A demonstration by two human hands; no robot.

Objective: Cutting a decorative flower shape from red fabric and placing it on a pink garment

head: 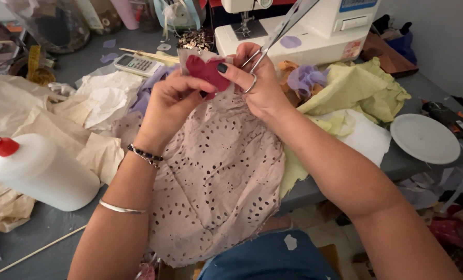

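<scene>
Both arms are bare, sleeveless. The left wrist wears a dark beaded bracelet [145, 154] and a thin silver bangle [122, 208]; fingernails are painted dark.

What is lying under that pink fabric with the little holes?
Under the pink eyelet fabric a yellow-green cloth pokes out on its right edge and crumpled tan paper on its left. Beneath its middle nothing shows; the fabric covers it.

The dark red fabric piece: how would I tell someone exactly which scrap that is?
Start at the white sewing machine at the table's far edge. Just in front of it, both hands meet above a pale pink eyelet cloth. The dark red fabric piece is pinched between the left hand and the right hand, which also carries scissors; it is the only deep red scrap there.
</scene>
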